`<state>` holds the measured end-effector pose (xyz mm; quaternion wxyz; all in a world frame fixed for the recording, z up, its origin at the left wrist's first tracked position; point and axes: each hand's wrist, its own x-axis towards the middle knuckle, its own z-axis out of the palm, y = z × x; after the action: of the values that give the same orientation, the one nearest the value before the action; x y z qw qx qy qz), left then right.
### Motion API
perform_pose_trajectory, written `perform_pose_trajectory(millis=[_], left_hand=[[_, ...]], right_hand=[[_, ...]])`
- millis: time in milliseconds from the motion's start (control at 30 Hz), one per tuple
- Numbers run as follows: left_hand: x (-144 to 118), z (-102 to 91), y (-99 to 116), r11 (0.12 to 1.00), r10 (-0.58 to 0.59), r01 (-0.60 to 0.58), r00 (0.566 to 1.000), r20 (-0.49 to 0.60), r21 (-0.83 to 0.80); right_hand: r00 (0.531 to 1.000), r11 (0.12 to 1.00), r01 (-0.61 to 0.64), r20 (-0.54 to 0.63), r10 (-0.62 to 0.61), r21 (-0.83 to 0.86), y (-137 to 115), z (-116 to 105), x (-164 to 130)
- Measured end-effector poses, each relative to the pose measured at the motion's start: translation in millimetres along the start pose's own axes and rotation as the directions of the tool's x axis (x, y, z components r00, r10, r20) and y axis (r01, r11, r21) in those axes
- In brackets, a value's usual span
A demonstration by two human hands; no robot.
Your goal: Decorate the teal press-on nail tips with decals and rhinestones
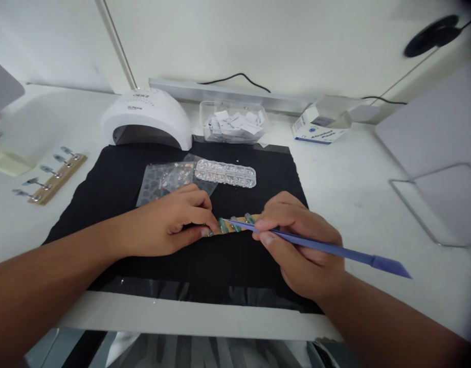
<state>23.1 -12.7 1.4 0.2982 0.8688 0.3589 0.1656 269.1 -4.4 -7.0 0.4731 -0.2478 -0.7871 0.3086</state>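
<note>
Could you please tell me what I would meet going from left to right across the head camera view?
Wooden strip bearing five mounted nail tips → left hand → green nail tips between the two hands → right hand → black round device at the upper right.

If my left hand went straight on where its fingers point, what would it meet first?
Probably the green nail tip just beyond your left hand, though depth is unclear there.

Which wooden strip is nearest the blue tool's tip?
The strip between the left hand and right hand; the far-left strip sits apart, on the white table.
</note>
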Motion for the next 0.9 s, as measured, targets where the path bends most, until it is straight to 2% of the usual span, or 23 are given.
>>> perform_pose_trajectory(millis=[233,333,500,667,900], left_hand=[[-2.1,0.9,-2.7,0.999,0.017,-0.016,1.000,-0.017,0.029],[-1.8,-0.6,-2.5,0.998,0.047,-0.045,0.996,-0.076,0.033],[-0.7,-0.9,-1.6,0.994,0.106,-0.098,0.979,-0.176,0.050],[0.4,1.3,-2.3,0.992,0.115,-0.107,0.980,-0.161,0.059],[0.5,1.7,-1.3,0.993,0.103,-0.095,0.983,-0.151,0.064]], right_hand=[[0.999,0.999,-0.049,-0.008,0.049,-0.002,0.9,0.1,-0.6],[0.999,0.999,-0.041,-0.003,0.041,-0.017,-0.7,0.3,1.8],[0.993,0.997,0.025,0.116,-0.016,-0.074,-3.9,-0.8,6.9],[0.973,0.988,0.122,0.206,-0.101,-0.093,-3.1,0.5,6.6],[0.981,0.991,0.103,0.174,-0.088,-0.083,-2.9,-0.2,6.5]])
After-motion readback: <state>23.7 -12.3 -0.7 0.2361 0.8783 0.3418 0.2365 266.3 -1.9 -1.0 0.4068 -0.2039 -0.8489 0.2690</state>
